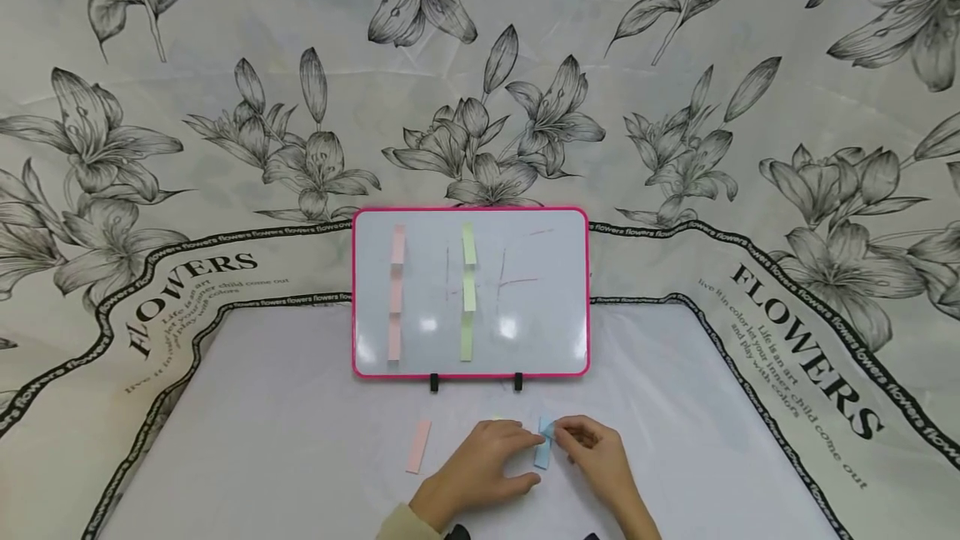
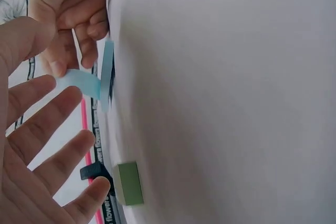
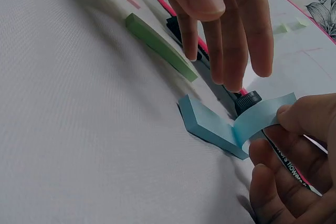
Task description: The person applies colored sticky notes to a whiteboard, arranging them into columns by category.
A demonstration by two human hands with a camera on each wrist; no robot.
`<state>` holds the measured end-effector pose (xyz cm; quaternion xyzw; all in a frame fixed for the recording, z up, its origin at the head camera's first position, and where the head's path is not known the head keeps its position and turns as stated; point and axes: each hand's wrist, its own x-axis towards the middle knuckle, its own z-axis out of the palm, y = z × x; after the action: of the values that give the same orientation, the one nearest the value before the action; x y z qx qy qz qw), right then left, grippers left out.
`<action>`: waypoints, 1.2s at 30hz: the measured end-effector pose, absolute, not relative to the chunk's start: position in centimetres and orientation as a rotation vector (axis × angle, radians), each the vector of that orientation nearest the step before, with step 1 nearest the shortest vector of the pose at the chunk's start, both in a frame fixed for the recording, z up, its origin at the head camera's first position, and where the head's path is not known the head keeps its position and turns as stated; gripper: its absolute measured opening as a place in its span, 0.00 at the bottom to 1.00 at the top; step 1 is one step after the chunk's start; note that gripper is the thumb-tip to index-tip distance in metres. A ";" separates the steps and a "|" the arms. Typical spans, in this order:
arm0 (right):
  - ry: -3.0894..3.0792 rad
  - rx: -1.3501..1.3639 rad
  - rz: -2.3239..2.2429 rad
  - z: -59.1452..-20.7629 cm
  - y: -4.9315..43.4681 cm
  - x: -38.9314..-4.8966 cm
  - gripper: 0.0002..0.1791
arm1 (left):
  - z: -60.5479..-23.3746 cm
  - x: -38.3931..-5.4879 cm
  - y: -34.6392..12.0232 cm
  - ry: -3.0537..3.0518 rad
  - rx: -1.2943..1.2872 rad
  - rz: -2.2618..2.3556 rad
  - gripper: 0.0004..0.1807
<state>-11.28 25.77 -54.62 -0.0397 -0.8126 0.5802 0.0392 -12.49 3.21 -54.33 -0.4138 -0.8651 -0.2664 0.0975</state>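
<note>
Between thumb and index finger, my right hand (image 1: 600,452) pinches the free end of a blue sticky note (image 3: 268,113). This strip curls up from a narrow blue sticky note pad (image 3: 207,123) on the white cloth, its other end still joined to the pad. My left hand (image 1: 483,465) hovers to the left of the pad, fingers extended and spread, the index fingertip close to the lifted strip. A green sticky note pad (image 3: 160,47) lies left of the blue one, mostly hidden under my left hand in the head view. Farther left lies a pink pad (image 1: 418,447).
Behind the pads a pink-rimmed whiteboard (image 1: 555,332) stands on black feet (image 1: 518,382). It carries a column of pink notes (image 1: 395,294) and a column of green notes (image 1: 468,292), plus faint red marks. Flower-printed cloth (image 1: 300,107) covers the background.
</note>
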 end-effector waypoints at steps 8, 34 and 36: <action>-2.450 -0.115 1.802 -54.4 26.1 -11.0 0.07 | -54.8 -13.4 5.3 -2.724 -1.077 -0.744 0.16; -2.486 -0.167 1.780 -54.2 26.8 -11.6 0.06 | -54.1 -13.7 7.0 -2.873 -0.936 -0.654 0.08; -2.473 -0.172 1.766 -54.2 27.1 -11.8 0.06 | -54.0 -13.7 7.1 -2.877 -0.941 -0.639 0.08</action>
<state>-11.82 27.10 -54.24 -0.0564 -0.8116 0.5794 0.0490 -13.71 7.13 -54.04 -0.3040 -0.9297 -0.2065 0.0240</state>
